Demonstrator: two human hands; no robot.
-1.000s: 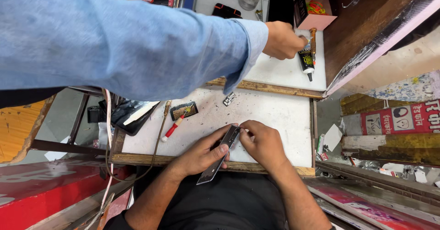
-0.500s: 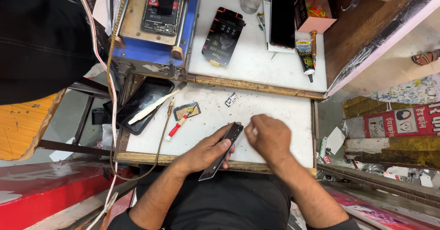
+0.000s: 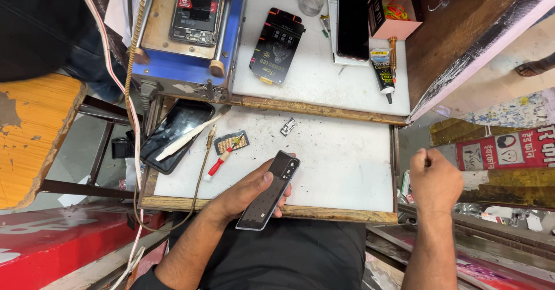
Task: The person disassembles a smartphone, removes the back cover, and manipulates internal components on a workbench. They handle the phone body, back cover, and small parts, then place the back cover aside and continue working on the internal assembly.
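Nearest, at the front edge of the white bench (image 3: 347, 168): a dark phone (image 3: 269, 191) held in the left hand (image 3: 248, 194), fingers wrapped beneath, thumb on its face. Long axis running diagonally, camera end pointing up and right toward the far side, lower end overhanging the wooden edge. Off to the right, beyond the bench edge: right hand (image 3: 435, 180) curled into a loose fist, well apart from the phone; cannot tell whether anything is pinched inside. Farther left: a red-handled tool (image 3: 218, 164) beside a small brown pad (image 3: 231, 143), then a black screen panel (image 3: 173, 135) with a white stick across it. Farthest: a pink box (image 3: 386, 26) holding coloured bands, a glue tube (image 3: 382, 70) just beside it.
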